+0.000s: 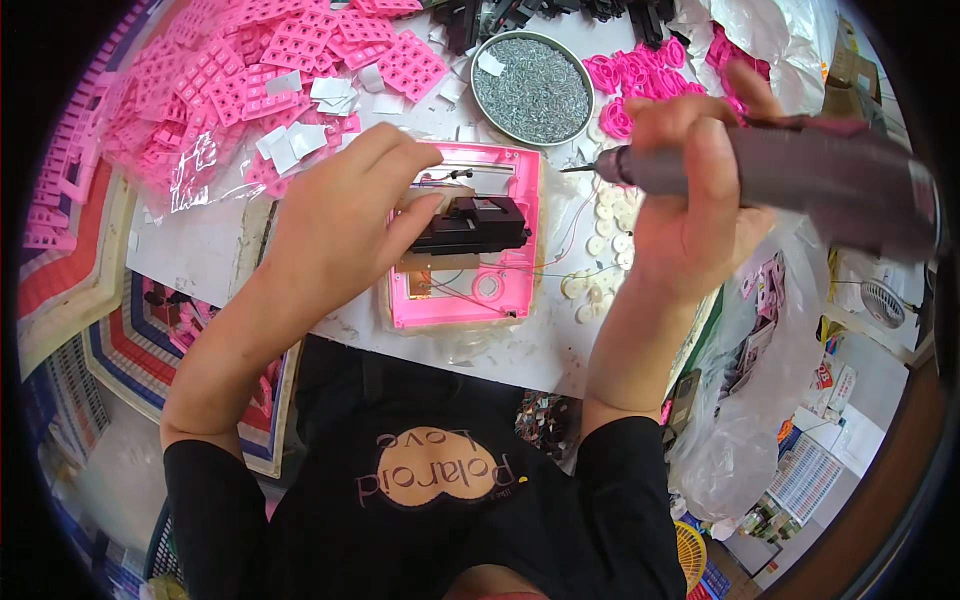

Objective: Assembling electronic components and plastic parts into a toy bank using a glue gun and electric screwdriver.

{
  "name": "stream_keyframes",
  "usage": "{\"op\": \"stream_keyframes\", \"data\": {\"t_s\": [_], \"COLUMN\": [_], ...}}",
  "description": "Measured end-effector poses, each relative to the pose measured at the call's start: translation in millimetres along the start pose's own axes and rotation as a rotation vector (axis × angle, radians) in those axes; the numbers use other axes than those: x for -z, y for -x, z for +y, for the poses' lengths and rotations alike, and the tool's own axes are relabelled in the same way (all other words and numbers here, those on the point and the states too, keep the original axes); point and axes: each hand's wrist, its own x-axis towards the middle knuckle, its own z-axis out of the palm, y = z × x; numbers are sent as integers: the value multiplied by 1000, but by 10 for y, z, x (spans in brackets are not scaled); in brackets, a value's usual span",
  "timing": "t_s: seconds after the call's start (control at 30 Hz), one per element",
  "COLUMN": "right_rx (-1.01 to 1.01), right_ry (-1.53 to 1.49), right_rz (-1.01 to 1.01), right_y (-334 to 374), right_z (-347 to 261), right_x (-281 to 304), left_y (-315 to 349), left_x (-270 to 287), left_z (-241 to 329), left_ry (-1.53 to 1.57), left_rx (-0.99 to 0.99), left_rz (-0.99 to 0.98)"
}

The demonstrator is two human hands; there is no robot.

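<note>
My right hand [680, 225] is wrapped round a dark grey electric screwdriver [820, 180], held roughly level above the table. Its thin bit points left, just off the right edge of a pink plastic casing [523, 255]. Inside the casing lies a black plastic module [475, 226], and thin wires run around it. My left hand [335, 205] reaches over the casing's left side, thumb and fingers closed on the module's left end. The fingertips partly cover that end. A round pink ring shape [487, 288] shows in the casing's lower part.
A round tin of small screws [530, 95] stands behind the casing. Pink keypad pieces [240, 75] pile up at far left, with white paper squares [292, 146] on them. Pink loops [640, 75] and white discs [605, 225] lie on the right. Black parts [510, 15] sit at the back.
</note>
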Motion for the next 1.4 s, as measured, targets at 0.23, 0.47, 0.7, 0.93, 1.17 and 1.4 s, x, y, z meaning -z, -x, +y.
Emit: {"op": "stream_keyframes", "data": {"t_s": [0.23, 0.47, 0.7, 0.93, 1.17, 1.4], "right_rx": [314, 110, 83, 35, 96, 103], "right_ry": [707, 749, 742, 810, 1007, 1156], "right_rz": [62, -568, -594, -657, -710, -725], "right_y": [587, 837, 771, 786, 830, 852], "right_z": [-102, 327, 345, 253, 88, -21], "right_x": [194, 126, 97, 17, -107, -208], "left_y": [-85, -46, -265, -397, -171, -292], "left_x": [-107, -115, 19, 55, 55, -42], "left_z": [-81, -126, -70, 15, 1, -86], "left_ry": [104, 71, -173, -378, -258, 61], "left_rx": [53, -93, -297, -506, -284, 22], "left_rz": [-94, -173, -409, -536, -473, -393]}}
